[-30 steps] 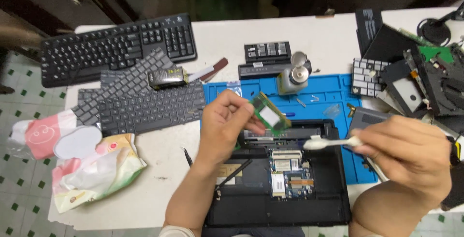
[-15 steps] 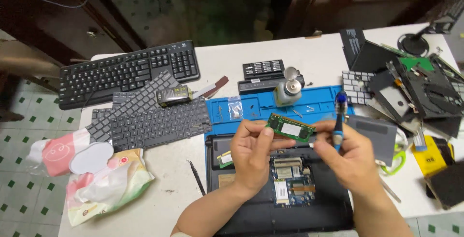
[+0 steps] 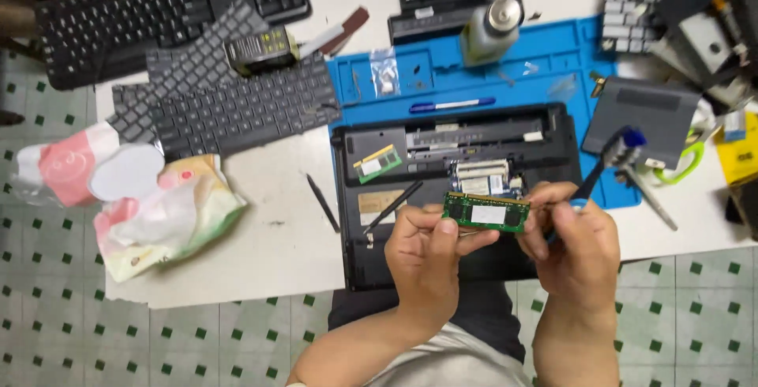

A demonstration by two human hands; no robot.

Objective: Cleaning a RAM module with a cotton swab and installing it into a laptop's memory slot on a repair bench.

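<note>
1. Left hand (image 3: 426, 257) pinches the memory stick (image 3: 485, 212) at lower centre, long axis left-right.
2. Right hand (image 3: 572, 241) grips its right end, probably a brush (image 3: 608, 158) too.
3. Opened laptop (image 3: 355, 197) beneath holds another stick (image 3: 377, 163).

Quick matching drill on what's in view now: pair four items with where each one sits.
1 green memory stick
2 blue pen
3 metal bottle
4 brush

a in right hand
b lying on blue mat, above laptop
c pinched between both hands, left hand included
d standing at mat's top edge

Pairs: 1-c, 2-b, 3-d, 4-a
</note>
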